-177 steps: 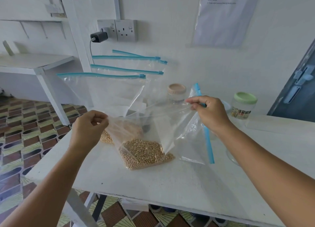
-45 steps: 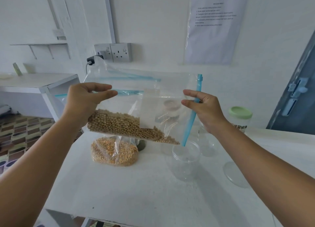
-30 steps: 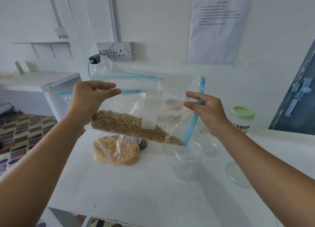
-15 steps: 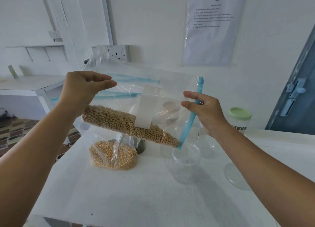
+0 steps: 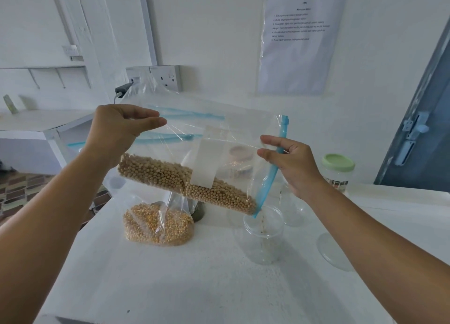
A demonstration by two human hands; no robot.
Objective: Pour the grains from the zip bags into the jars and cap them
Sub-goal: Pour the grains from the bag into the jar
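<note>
Barely begun: my left hand (image 5: 114,133) and right hand (image 5: 289,163) both pinch the tilted bag (image 5: 185,177) over the open jar (image 5: 264,236), first grains dropping in (jar near empty). Second bag (image 5: 158,228) sits full on the desk (image 5: 194,287); no capping done yet, I judge.
</note>
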